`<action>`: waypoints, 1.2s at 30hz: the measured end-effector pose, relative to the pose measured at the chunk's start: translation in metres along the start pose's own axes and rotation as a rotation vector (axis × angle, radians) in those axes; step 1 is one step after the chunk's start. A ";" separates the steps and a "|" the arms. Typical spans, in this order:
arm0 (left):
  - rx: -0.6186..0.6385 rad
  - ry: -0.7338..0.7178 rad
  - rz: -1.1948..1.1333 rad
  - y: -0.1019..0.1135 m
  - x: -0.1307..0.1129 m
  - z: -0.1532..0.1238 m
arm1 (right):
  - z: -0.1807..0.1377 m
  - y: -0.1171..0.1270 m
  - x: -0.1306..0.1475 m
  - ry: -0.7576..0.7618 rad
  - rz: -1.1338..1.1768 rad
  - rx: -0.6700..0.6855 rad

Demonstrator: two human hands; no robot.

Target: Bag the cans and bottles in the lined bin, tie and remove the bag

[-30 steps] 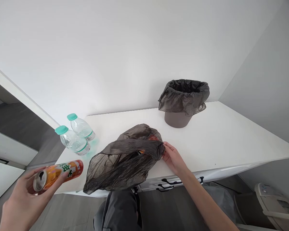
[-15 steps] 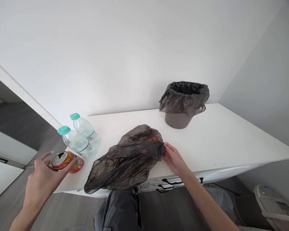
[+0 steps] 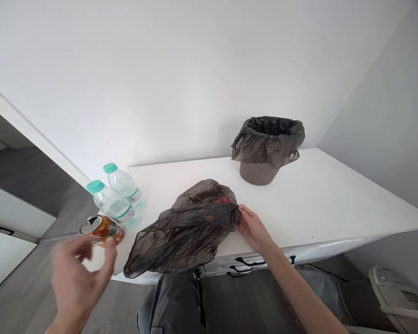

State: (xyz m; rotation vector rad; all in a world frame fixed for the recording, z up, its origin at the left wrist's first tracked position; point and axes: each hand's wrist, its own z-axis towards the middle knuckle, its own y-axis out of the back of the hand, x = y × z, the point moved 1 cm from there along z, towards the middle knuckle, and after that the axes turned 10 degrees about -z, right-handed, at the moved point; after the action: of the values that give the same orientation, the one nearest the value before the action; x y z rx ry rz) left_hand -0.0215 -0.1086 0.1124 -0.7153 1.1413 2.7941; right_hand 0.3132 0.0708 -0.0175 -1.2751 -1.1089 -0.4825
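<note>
A thin dark plastic bag (image 3: 186,229) lies crumpled on the white table (image 3: 316,195), with something red-orange showing through it. My right hand (image 3: 252,227) pinches the bag's right edge. An orange drink can (image 3: 102,228) stands on the table's left front corner, its top open. My left hand (image 3: 78,283) hangs just below and in front of the can, apart from it, fingers loosely spread and blurred, holding nothing.
Two clear water bottles (image 3: 116,195) with teal caps stand behind the can. A small grey bin (image 3: 266,148) lined with a dark bag sits at the back of the table. A pale appliance (image 3: 400,297) stands on the floor at right.
My left hand brought the orange can from the air onto the table's left corner, stood it upright, let go and drew back. The right hand stayed on the bag.
</note>
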 end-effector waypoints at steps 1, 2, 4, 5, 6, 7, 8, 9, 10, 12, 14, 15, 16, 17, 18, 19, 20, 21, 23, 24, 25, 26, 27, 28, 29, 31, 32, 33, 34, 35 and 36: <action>0.048 -0.060 -0.028 -0.003 -0.015 -0.003 | 0.000 0.000 0.000 0.000 0.002 0.003; 0.150 -0.146 -0.077 -0.009 -0.029 -0.006 | 0.000 0.000 0.000 -0.001 0.004 0.005; 0.385 -0.298 -0.170 -0.024 -0.051 -0.010 | 0.000 0.001 0.001 -0.005 0.008 0.011; 0.482 -0.340 -0.200 -0.032 -0.058 -0.011 | -0.001 0.002 0.002 -0.008 0.011 0.015; 0.552 -0.352 -0.217 -0.041 -0.063 -0.013 | -0.001 0.002 0.002 -0.012 0.015 0.020; 0.602 -0.341 -0.226 -0.050 -0.065 -0.014 | -0.001 0.003 0.002 -0.015 0.020 0.022; 0.644 -0.319 -0.230 -0.059 -0.065 -0.016 | -0.001 0.003 0.002 -0.019 0.025 0.022; 0.685 -0.298 -0.233 -0.068 -0.066 -0.017 | -0.001 0.003 0.003 -0.022 0.030 0.019; 0.723 -0.281 -0.234 -0.076 -0.066 -0.018 | -0.001 0.003 0.003 -0.023 0.035 0.014; 0.781 -0.267 -0.227 -0.090 -0.067 -0.019 | 0.000 0.003 0.002 -0.025 0.043 0.008; 0.798 -0.267 -0.220 -0.102 -0.072 -0.019 | 0.001 0.003 0.002 -0.024 0.049 0.015; 0.796 -0.261 -0.221 -0.106 -0.076 -0.018 | 0.001 0.003 0.001 -0.022 0.053 0.019; 0.795 -0.246 -0.225 -0.111 -0.080 -0.018 | 0.002 0.003 0.001 -0.021 0.058 0.022; 0.798 -0.222 -0.233 -0.115 -0.085 -0.017 | 0.002 0.003 0.000 -0.020 0.062 0.024; 0.807 -0.193 -0.240 -0.118 -0.090 -0.017 | 0.003 0.004 0.000 -0.018 0.068 0.025; 0.819 -0.162 -0.243 -0.120 -0.096 -0.017 | 0.003 0.004 0.000 -0.017 0.074 0.026; 0.828 -0.136 -0.239 -0.123 -0.102 -0.017 | 0.003 0.004 0.000 -0.016 0.080 0.026; 0.828 -0.116 -0.227 -0.125 -0.108 -0.017 | 0.003 0.003 0.000 -0.016 0.084 0.024; 0.794 -0.095 -0.182 -0.130 -0.119 -0.017 | 0.003 0.002 0.002 -0.016 0.083 0.010; 0.771 -0.087 -0.154 -0.133 -0.124 -0.018 | 0.002 0.001 0.003 -0.016 0.079 0.001; 0.750 -0.079 -0.125 -0.137 -0.127 -0.019 | 0.002 0.001 0.004 -0.015 0.075 -0.006; 0.734 -0.072 -0.092 -0.142 -0.130 -0.019 | 0.002 0.000 0.005 -0.014 0.071 -0.010; 0.724 -0.066 -0.056 -0.147 -0.131 -0.020 | 0.002 0.000 0.005 -0.012 0.068 -0.012; 0.719 -0.064 -0.018 -0.152 -0.132 -0.021 | 0.002 0.000 0.006 -0.011 0.069 -0.012; 0.714 -0.067 0.018 -0.157 -0.131 -0.022 | 0.002 0.000 0.006 -0.010 0.072 -0.014; 0.696 -0.079 0.061 -0.165 -0.128 -0.024 | 0.003 0.000 0.005 -0.008 0.079 -0.016; 0.683 -0.085 0.064 -0.167 -0.125 -0.024 | 0.003 0.001 0.005 -0.007 0.083 -0.017; 0.666 -0.089 0.059 -0.167 -0.123 -0.025 | 0.004 0.001 0.004 -0.004 0.086 -0.016; 0.649 -0.090 0.049 -0.166 -0.121 -0.025 | 0.004 0.001 0.004 -0.001 0.089 -0.016; 0.634 -0.089 0.040 -0.163 -0.118 -0.026 | 0.004 0.002 0.004 0.002 0.092 -0.019; 0.617 -0.085 0.033 -0.157 -0.116 -0.026 | 0.004 0.002 0.004 0.006 0.094 -0.028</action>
State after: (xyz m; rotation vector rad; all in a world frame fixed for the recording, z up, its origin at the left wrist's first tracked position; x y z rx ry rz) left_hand 0.1247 0.0042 0.0431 -0.5044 1.8628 2.2471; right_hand 0.3153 0.0764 -0.0157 -1.3429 -1.0352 -0.4322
